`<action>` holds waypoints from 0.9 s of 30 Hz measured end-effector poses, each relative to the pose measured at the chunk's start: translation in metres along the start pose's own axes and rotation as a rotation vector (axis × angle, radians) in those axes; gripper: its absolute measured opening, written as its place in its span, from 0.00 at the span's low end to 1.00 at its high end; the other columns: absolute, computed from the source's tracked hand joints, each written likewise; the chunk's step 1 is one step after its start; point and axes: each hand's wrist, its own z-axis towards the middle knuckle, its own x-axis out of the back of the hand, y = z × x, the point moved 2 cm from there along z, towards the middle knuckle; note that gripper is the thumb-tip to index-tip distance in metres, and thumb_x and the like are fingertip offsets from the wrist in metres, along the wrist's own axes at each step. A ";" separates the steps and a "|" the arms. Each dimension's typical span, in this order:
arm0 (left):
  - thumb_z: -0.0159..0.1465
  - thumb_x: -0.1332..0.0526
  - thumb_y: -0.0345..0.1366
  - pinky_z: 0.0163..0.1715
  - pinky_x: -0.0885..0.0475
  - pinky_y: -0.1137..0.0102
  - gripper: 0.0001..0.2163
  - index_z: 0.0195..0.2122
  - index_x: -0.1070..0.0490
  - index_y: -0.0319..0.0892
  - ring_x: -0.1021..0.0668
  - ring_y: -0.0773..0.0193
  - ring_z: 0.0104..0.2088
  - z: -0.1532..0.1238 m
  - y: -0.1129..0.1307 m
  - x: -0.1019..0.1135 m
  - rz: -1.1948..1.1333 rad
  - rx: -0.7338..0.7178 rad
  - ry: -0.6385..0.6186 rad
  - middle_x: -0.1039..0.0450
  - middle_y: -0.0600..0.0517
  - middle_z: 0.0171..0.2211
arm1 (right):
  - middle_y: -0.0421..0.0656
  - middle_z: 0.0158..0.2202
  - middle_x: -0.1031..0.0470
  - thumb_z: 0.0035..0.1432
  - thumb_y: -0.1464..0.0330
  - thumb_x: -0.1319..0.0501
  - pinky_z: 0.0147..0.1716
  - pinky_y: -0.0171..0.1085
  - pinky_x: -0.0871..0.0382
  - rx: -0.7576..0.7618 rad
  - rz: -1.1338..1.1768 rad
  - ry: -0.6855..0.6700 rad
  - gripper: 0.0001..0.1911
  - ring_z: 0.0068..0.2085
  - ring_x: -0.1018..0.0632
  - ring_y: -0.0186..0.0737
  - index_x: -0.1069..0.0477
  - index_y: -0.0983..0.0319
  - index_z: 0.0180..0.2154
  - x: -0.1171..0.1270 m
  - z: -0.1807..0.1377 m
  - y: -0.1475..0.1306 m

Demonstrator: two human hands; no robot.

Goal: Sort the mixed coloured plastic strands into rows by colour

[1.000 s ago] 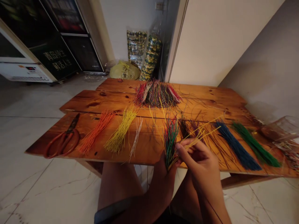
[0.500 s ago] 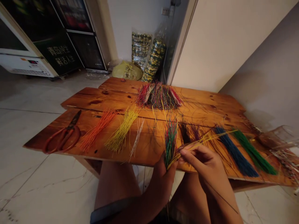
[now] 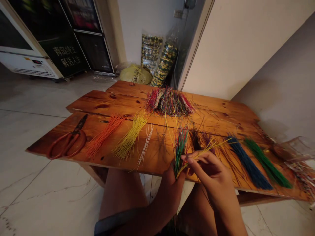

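Note:
My left hand (image 3: 169, 193) is closed around the lower end of a bunch of mixed green, red and yellow wires (image 3: 180, 150), which stands up from its grip. My right hand (image 3: 211, 173) pinches a few thin yellow wires (image 3: 208, 149) between thumb and fingers, right next to that bunch. Their lower ends cross near my left hand. On the wooden table (image 3: 209, 113) lie sorted orange (image 3: 105, 135), yellow (image 3: 129, 139), white (image 3: 145, 146), blue (image 3: 249, 165) and green (image 3: 267, 164) wires. A mixed heap of wires (image 3: 169, 102) sits farther back.
Red-handled scissors (image 3: 69, 139) lie at the table's left end. Dark loose wires (image 3: 198, 139) are scattered near my hands. A clear plastic bag (image 3: 292, 150) sits at the right end. Filled bags (image 3: 157, 59) stand on the floor behind the table.
My right hand has moved slightly left and down, with the yellow wires now closer to the bunch. The head view has shifted a little, so the table appears slightly moved.

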 end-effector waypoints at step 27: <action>0.60 0.44 0.38 0.41 0.33 0.65 0.16 0.49 0.33 0.43 0.27 0.55 0.43 -0.001 -0.006 -0.001 0.063 -0.007 0.007 0.25 0.50 0.34 | 0.41 0.33 0.25 0.53 0.66 0.37 0.27 0.28 0.32 -0.041 0.102 0.012 0.07 0.32 0.26 0.32 0.34 0.60 0.30 0.000 0.004 -0.001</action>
